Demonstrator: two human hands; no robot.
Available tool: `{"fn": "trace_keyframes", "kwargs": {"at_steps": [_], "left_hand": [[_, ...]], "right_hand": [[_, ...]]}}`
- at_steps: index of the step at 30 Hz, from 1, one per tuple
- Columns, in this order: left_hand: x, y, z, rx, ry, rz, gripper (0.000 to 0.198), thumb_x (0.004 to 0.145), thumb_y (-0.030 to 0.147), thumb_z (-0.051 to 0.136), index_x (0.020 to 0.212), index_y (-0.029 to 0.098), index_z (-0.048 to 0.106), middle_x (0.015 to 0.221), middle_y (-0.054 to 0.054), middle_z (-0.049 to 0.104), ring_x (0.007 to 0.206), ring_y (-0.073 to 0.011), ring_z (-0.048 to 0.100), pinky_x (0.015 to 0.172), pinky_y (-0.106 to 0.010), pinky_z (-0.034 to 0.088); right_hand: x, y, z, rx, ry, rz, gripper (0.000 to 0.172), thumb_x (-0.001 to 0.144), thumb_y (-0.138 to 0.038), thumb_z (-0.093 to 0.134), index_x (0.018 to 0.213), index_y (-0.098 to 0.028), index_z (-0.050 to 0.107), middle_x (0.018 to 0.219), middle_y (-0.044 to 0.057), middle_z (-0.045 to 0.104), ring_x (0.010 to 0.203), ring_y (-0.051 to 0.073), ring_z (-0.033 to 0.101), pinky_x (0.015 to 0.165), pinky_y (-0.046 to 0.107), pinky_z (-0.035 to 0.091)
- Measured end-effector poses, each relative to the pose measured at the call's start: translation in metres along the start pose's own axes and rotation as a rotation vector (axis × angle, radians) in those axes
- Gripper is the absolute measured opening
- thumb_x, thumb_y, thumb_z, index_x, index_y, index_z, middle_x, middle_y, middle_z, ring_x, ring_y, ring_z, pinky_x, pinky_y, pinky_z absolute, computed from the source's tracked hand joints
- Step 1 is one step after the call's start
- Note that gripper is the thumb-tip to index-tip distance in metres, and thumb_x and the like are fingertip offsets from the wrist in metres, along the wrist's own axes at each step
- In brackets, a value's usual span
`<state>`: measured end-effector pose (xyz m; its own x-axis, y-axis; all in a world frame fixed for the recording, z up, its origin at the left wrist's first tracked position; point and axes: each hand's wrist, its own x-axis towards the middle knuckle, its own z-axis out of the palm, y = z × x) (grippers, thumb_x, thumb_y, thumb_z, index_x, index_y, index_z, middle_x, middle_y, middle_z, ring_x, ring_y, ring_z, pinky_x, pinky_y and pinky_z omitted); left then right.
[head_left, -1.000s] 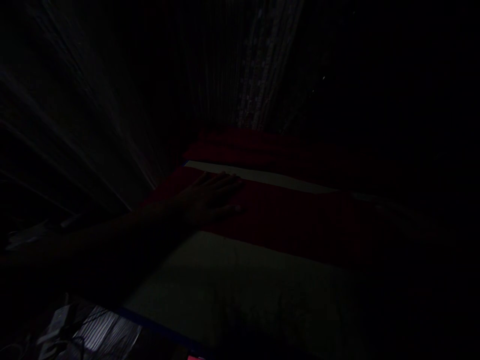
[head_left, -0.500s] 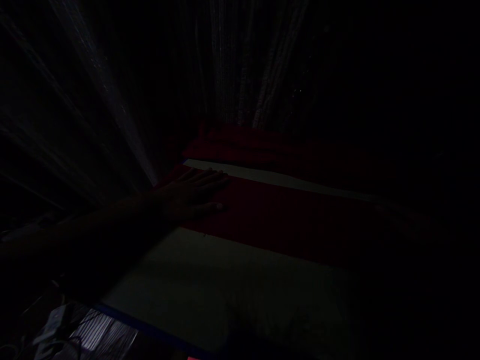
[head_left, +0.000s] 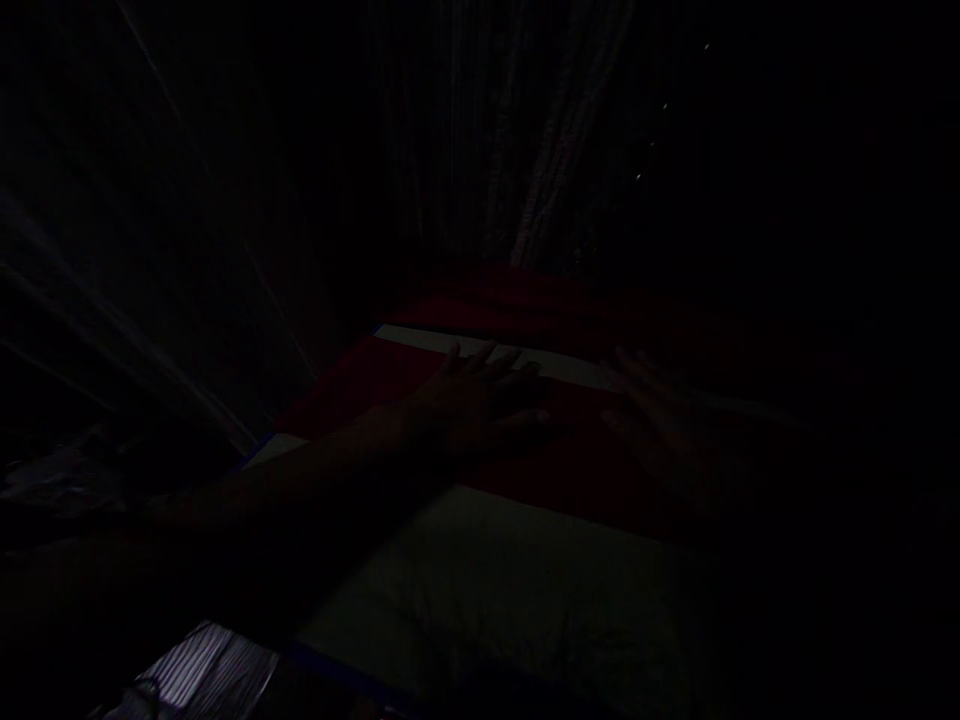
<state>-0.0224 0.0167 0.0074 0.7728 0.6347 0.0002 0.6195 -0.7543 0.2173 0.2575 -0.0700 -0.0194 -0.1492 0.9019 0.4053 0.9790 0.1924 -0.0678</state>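
A dark red strip of cloth (head_left: 570, 450) lies flat across a pale board-like surface (head_left: 480, 570) with a blue edge. My left hand (head_left: 472, 405) rests palm down on the cloth, fingers spread, its fingertips reaching the cloth's far border. To its right, my right hand (head_left: 660, 420) is dimly visible over the cloth, fingers stretched out and thumb apart. Nothing shows in either hand. The cloth's right end is lost in the dark.
More red fabric (head_left: 487, 300) lies beyond the pale surface. Draped curtains (head_left: 547, 150) hang behind and at the left. A ribbed, shiny grey thing (head_left: 202, 665) sits at the lower left. The right side is too dark to make out.
My left hand has slid to the right along the red cloth, toward the middle. My right hand, barely visible before, now shows closer to the left hand.
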Motion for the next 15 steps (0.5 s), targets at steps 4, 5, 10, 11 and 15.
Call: {"fn": "trace_keyframes", "kwargs": {"at_steps": [4,5,10,11,15], "left_hand": [[0.003,0.003,0.013,0.003,-0.023,0.011,0.088,0.097,0.083,0.020,0.168,0.032,0.019,0.175,-0.002,0.005,0.164,-0.0338,0.000,0.128,-0.066,-0.001],[0.003,0.002,0.015,0.001,-0.026,0.012,0.088,0.096,0.083,0.021,0.168,0.032,0.018,0.175,-0.002,0.005,0.164,-0.0333,0.000,0.128,-0.066,-0.001],[0.002,0.002,0.012,0.005,-0.036,0.004,0.087,0.097,0.083,0.023,0.168,0.033,0.018,0.175,-0.001,0.005,0.164,-0.0316,-0.001,0.128,-0.066,-0.001],[0.002,0.003,0.011,0.008,-0.042,0.000,0.087,0.097,0.082,0.023,0.168,0.033,0.017,0.175,-0.001,0.005,0.164,-0.0314,-0.001,0.129,-0.065,-0.001],[0.001,0.003,0.007,0.007,-0.062,-0.007,0.085,0.098,0.081,0.024,0.168,0.033,0.017,0.175,0.000,0.004,0.164,-0.0309,-0.002,0.129,-0.064,-0.001]], "right_hand": [[-0.001,-0.030,0.033,0.063,-0.192,0.017,0.078,0.105,-0.071,0.018,0.165,-0.024,0.035,0.169,-0.001,0.023,0.159,0.025,0.020,0.129,0.060,0.018],[-0.002,-0.030,0.036,0.063,-0.215,0.020,0.078,0.105,-0.072,0.017,0.165,-0.025,0.035,0.169,-0.002,0.022,0.159,0.024,0.020,0.130,0.059,0.017],[-0.007,-0.021,0.034,0.068,-0.226,0.027,0.078,0.104,-0.074,0.018,0.164,-0.028,0.034,0.169,-0.004,0.022,0.159,0.022,0.019,0.130,0.057,0.017],[-0.008,-0.020,0.034,0.071,-0.224,0.025,0.078,0.103,-0.075,0.019,0.164,-0.029,0.035,0.169,-0.003,0.023,0.159,0.022,0.020,0.130,0.057,0.018],[-0.008,-0.018,0.034,0.074,-0.207,0.021,0.076,0.104,-0.074,0.022,0.164,-0.030,0.036,0.169,-0.002,0.024,0.159,0.024,0.022,0.129,0.058,0.020]]}}
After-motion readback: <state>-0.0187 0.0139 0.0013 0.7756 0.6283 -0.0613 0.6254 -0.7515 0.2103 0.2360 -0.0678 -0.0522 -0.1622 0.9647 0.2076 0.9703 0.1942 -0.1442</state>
